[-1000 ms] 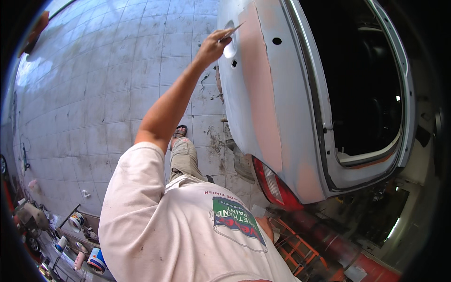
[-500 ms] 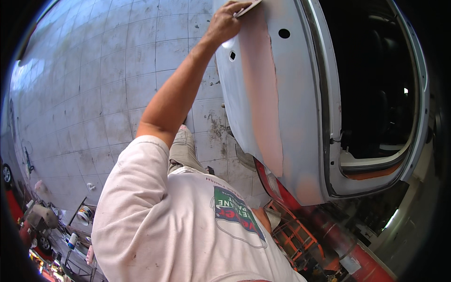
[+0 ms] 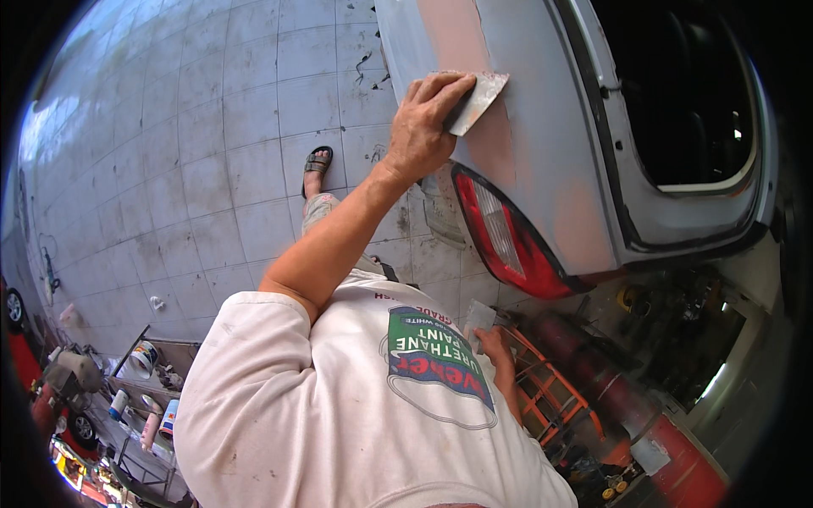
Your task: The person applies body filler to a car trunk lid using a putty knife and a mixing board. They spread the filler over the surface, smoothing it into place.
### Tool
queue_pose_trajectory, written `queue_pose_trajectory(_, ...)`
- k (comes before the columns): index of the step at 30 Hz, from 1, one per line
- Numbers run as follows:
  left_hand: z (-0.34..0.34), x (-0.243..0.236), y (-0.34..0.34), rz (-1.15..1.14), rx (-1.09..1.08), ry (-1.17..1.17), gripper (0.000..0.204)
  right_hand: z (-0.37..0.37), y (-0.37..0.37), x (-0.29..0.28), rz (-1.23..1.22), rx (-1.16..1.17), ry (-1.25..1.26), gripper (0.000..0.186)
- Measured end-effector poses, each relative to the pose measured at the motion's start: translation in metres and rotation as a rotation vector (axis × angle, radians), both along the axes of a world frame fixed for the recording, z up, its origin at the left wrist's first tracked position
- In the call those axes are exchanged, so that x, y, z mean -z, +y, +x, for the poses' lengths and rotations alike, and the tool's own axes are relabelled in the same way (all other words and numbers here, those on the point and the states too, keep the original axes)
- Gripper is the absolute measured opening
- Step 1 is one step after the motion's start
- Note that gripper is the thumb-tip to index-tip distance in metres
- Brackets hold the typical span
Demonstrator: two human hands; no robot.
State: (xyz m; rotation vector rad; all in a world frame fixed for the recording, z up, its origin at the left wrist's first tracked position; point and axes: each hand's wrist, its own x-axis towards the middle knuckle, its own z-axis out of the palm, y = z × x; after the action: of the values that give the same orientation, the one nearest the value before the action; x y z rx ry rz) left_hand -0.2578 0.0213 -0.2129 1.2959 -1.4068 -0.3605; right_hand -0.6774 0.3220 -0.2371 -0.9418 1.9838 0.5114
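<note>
My left hand [image 3: 426,120] is closed around a flat putty spreader [image 3: 480,105] with smears on its blade. The spreader's edge lies against the grey car body panel [image 3: 542,102], over a long pinkish band of filler [image 3: 487,157]. Just below it is the red and clear tail light [image 3: 504,233]. Lower right, close to my shirt, my right hand [image 3: 498,345] grips a grey flat plate [image 3: 480,317]; its fingers are partly hidden.
The car's dark rear opening [image 3: 686,102] is at the right. An orange metal frame [image 3: 550,381] and a red drum [image 3: 677,461] stand lower right. At lower left is a rack [image 3: 140,406] with cans and bottles. Pale tiles [image 3: 212,144] cover the floor.
My left hand has drawn the spreader down along the filler band, nearer to me. More of my right hand and its plate shows. The view has shifted, and the whole tail light is visible.
</note>
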Motion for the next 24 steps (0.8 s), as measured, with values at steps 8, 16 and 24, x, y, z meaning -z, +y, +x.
queue_pose_trajectory(8, -0.086, 0.0, 0.101, -0.041, -0.028, -0.052, 0.066, -0.012, 0.033, -0.029, -0.255, -0.058, -0.046, 0.071)
queue_pose_trajectory(16, -0.053, -0.01, 0.162, 0.081, 0.585, 0.091, 0.069, 0.059, -0.029, -0.079, -0.841, 0.423, -0.685, 0.039)
queue_pose_trajectory(24, 0.055, -0.025, 0.155, 0.031, 0.81, 0.191, 0.07, 0.225, -0.134, -0.106, -0.605, 1.046, -1.419, 0.04)
